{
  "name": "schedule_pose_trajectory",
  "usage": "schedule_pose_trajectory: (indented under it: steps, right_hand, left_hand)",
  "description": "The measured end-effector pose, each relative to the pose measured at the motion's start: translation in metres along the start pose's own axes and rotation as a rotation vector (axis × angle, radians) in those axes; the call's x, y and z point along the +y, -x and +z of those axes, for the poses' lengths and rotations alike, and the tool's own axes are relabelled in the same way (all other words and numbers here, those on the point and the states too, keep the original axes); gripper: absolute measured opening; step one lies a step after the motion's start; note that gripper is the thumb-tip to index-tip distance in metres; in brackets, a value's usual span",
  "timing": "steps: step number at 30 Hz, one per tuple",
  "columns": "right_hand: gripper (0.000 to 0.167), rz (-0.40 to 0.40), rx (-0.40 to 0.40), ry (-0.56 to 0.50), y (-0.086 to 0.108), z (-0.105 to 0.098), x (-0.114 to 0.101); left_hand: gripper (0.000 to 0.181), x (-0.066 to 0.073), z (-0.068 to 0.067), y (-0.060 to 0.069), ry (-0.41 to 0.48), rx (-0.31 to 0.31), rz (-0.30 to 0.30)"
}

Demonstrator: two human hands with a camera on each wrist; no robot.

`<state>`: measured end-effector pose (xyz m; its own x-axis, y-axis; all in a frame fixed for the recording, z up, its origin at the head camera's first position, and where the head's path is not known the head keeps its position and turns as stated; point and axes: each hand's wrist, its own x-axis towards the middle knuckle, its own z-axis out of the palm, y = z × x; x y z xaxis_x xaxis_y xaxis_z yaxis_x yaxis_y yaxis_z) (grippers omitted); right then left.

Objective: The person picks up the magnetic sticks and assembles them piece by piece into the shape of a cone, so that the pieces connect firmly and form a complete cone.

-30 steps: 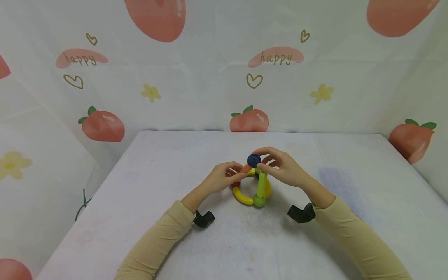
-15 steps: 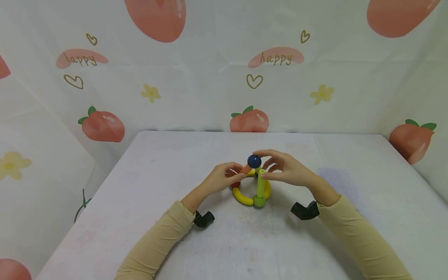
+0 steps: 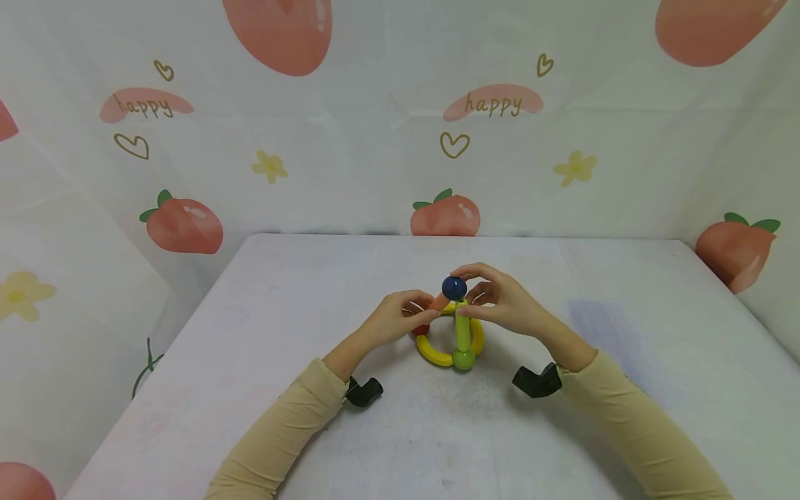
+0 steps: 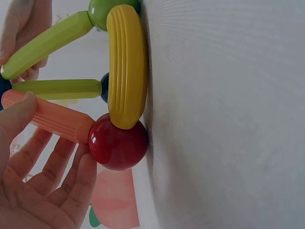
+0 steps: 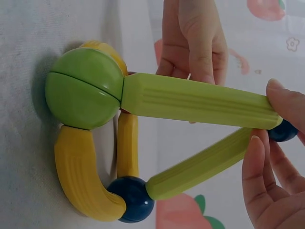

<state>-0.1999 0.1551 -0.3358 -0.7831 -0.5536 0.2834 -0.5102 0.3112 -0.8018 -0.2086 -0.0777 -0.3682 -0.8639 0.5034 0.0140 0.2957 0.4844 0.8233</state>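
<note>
A magnetic rod-and-ball frame stands on the table, with yellow curved rods [image 4: 127, 67] at its base joining a red ball [image 4: 119, 143], a green ball [image 5: 86, 88] and a dark blue ball [image 5: 133, 198]. My left hand [image 3: 396, 316] pinches the orange rod [image 4: 59, 117] that slants up from the red ball. Another blue ball [image 3: 454, 287] sits at the top. My right hand [image 3: 509, 302] has its thumb on the upper end of the front green rod [image 5: 200, 100], fingers around the top ball. Behind is a second green rod [image 5: 200, 162]. Whether the front rod touches the top ball, I cannot tell.
The white tabletop [image 3: 437, 444] stretches around the frame. A peach-patterned cloth [image 3: 375, 139] hangs behind and to the sides. Black wrist devices [image 3: 537, 380] stick out below both wrists.
The front green rod's top has tipped left, in under the top blue ball. My right hand dipped right, then came back left and up. The left hand has kept still.
</note>
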Motion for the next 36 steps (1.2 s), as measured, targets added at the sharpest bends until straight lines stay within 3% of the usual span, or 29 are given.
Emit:
schedule_pose_trajectory:
  steps: [16,25,30,36]
  right_hand:
    - [0.046,0.011,0.035,-0.002,-0.0032,0.0047,-0.0051]
    - [0.048,-0.038,-0.042,0.047,-0.0017,-0.0003,-0.0026]
    - [0.05,-0.06,-0.071,0.059,-0.0008,-0.0018,-0.0026]
    - [0.051,-0.041,-0.037,0.065,-0.001,0.0013,-0.0031]
  left_hand:
    - [0.028,0.0023,-0.0007,0.0006,-0.009,0.0,0.008]
    - [0.028,0.0011,-0.0028,0.001,-0.066,-0.01,0.07]
    - [0.029,-0.0003,-0.0041,-0.0005,-0.061,-0.015,0.05]
    - [0.026,-0.0013,-0.0034,-0.0047,-0.057,0.01,0.035]
